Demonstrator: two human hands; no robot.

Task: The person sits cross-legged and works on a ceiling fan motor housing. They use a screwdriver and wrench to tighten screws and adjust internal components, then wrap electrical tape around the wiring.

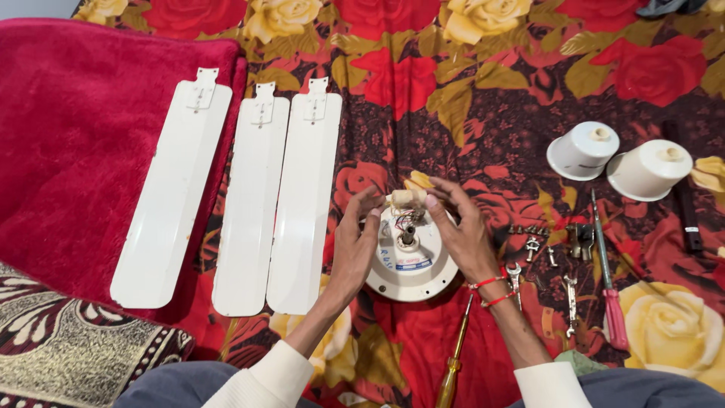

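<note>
My left hand (353, 245) and right hand (462, 230) had their fingers pinching a small cream cylindrical part (406, 198) from both ends, just above the round white fan motor housing (411, 266) on the rose-patterned cloth (423, 83); three white fan blades (249, 196) lay left, spanners (572, 298) right

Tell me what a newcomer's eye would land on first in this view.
Probably the two hands, left hand and right hand, pinching a small cream cylindrical part above a round white fan motor housing at centre. Next, three white fan blades lying side by side on the left, partly over a red blanket. At right sit two white cup-shaped covers and scattered spanners and screwdrivers on the rose-patterned cloth.
</note>
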